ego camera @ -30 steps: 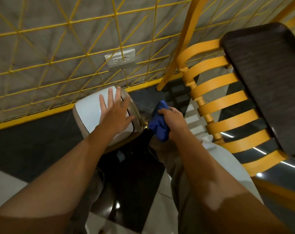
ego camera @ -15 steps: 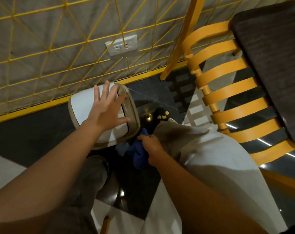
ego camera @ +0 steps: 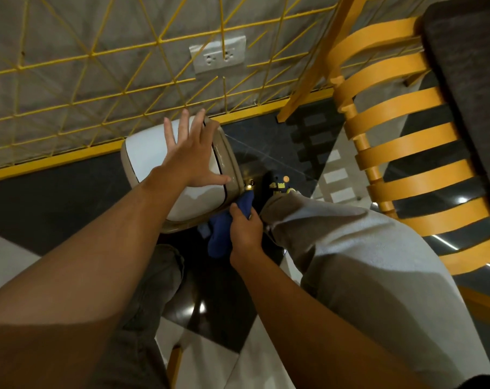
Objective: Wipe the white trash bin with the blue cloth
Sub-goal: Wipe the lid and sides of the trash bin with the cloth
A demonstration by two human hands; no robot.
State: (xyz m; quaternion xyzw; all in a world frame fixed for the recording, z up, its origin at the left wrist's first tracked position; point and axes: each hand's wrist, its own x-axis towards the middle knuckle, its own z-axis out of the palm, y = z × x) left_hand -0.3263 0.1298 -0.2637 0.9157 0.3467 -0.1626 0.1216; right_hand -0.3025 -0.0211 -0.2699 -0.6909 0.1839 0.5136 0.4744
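The white trash bin (ego camera: 145, 153) with a beige rim stands on the dark floor against the wall, seen from above. My left hand (ego camera: 192, 155) lies flat on its white lid, fingers spread. My right hand (ego camera: 245, 230) is closed on the blue cloth (ego camera: 220, 234), which is bunched against the bin's near right side just under the beige rim. The bin's lower body is hidden beneath the lid and my arms.
A yellow wire grid and wall socket (ego camera: 217, 56) run along the wall behind the bin. A yellow slatted chair (ego camera: 401, 153) with a dark seat stands at the right. My trouser legs and a shoe (ego camera: 280, 183) crowd the floor beside the bin.
My right hand has dropped with the blue cloth from the bin's right rim to its lower near side, then edged back up against it. My left hand stays on the lid.
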